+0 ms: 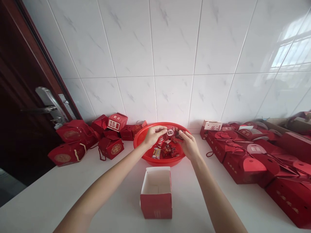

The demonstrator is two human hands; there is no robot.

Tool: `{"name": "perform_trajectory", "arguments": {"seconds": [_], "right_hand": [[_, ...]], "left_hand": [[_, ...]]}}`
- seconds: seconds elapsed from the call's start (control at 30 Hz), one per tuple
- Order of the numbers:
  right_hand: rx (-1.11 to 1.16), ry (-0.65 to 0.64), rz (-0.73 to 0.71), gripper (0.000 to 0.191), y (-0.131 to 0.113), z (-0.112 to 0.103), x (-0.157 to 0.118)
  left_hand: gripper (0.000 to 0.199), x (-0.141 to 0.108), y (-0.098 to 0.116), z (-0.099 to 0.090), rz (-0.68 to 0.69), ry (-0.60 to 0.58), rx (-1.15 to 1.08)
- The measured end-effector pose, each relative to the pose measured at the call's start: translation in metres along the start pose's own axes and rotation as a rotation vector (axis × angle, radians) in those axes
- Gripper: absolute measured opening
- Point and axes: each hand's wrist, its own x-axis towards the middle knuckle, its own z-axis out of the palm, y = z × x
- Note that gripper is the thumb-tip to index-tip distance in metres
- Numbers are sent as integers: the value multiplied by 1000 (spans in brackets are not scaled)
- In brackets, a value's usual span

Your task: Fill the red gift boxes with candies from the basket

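Observation:
Above a red plastic basket (pixel 139 145), my left hand (pixel 155 135) pinches the left edge of a red candy packet (pixel 170 132) with a round pale emblem. My right hand (pixel 188 142) is on the right side, its thumb and finger pressed together around a small dark red wrapped piece (pixel 180 132). Several wrapped candies (pixel 168 149) lie in the basket, one of them a yellowish packet (pixel 156 153). Nearer to me stands a red box (pixel 156 205) with its top open and a white inside with nothing visible in it.
Closed red gift boxes (pixel 111 147) are grouped on the left of the white table (pixel 116 197), near a dark door (pixel 21 81) with a metal handle. Rows of red boxes (pixel 243 165) fill the right side. A tiled wall (pixel 170 48) rises behind.

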Motion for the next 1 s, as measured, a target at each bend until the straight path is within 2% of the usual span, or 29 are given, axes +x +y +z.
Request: {"name": "perform_trajectory", "arguments": {"seconds": [0.2, 0.4, 0.53, 0.63, 0.87, 1.0], "right_hand": [[14, -8, 14, 33, -1, -1, 0], [6, -55, -3, 38, 0, 0, 0], [4, -65, 13, 43, -1, -1, 0], [18, -39, 11, 41, 0, -1, 0], [31, 35, -23, 31, 0, 2, -2], [35, 62, -50, 29, 0, 3, -1]], "left_hand": [[31, 1, 0, 4, 22, 74, -2], [30, -7, 6, 13, 15, 22, 19], [31, -9, 10, 16, 11, -85, 54], [32, -7, 10, 9, -27, -209, 158], [21, 6, -13, -28, -255, -517, 652], [27, 10, -28, -29, -329, -615, 875]]}}
